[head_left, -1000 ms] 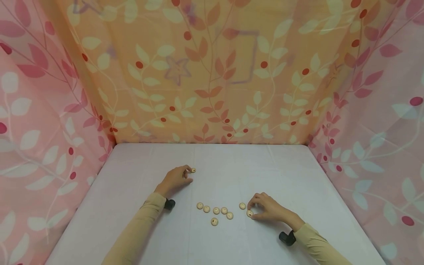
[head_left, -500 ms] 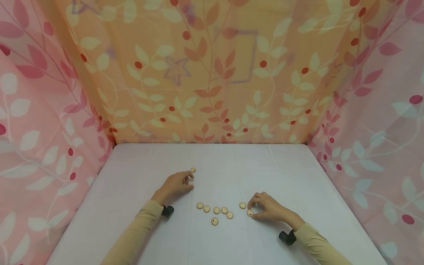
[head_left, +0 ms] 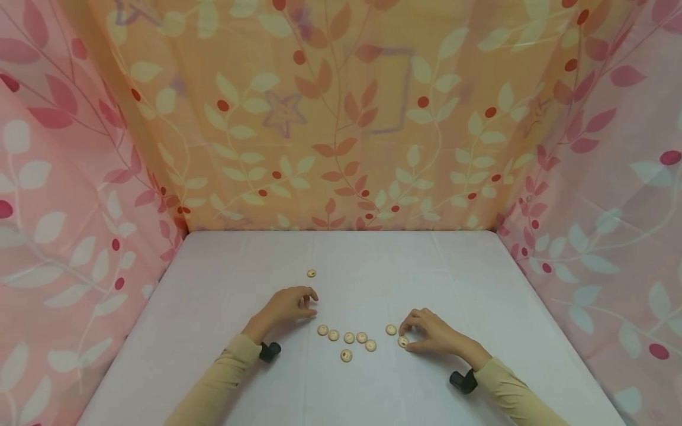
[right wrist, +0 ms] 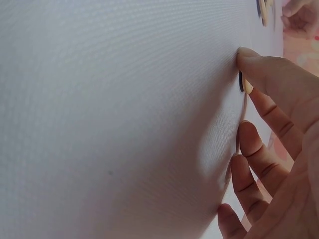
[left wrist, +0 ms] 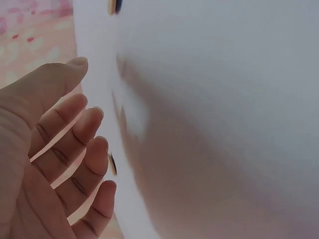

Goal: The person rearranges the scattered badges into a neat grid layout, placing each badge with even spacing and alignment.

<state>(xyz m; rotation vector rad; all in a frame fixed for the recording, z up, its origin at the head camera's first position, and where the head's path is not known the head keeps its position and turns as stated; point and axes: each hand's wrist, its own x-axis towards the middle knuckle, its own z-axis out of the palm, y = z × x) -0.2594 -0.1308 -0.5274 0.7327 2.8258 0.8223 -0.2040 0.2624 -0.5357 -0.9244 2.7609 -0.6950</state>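
My left hand [head_left: 290, 305] is over the table with its fingers loosely bent and nothing between them. Beyond its fingertips lies a lone small round wooden disc [head_left: 311, 273] with a dark mark. My right hand [head_left: 434, 332] pinches another wooden disc [head_left: 403, 341] between thumb and index finger, down at the tabletop; the right wrist view shows the held disc [right wrist: 247, 85] edge-on, partly behind the thumb. Just left of that hand lies a separate disc [head_left: 391, 329]. Several more discs, such as the leftmost one [head_left: 322, 330], form an uneven row between the hands.
One disc [head_left: 346, 355] sits nearer the front, below the row. A white cloth covers the table [head_left: 426, 266]. Leaf-patterned curtains [head_left: 341, 118] stand along the back and both sides. A black camera [head_left: 463, 381] is strapped to the right wrist.
My left hand has let go of the far disc and drawn back toward the front, leaving that disc on the table. The right hand keeps its pinch in the same place.
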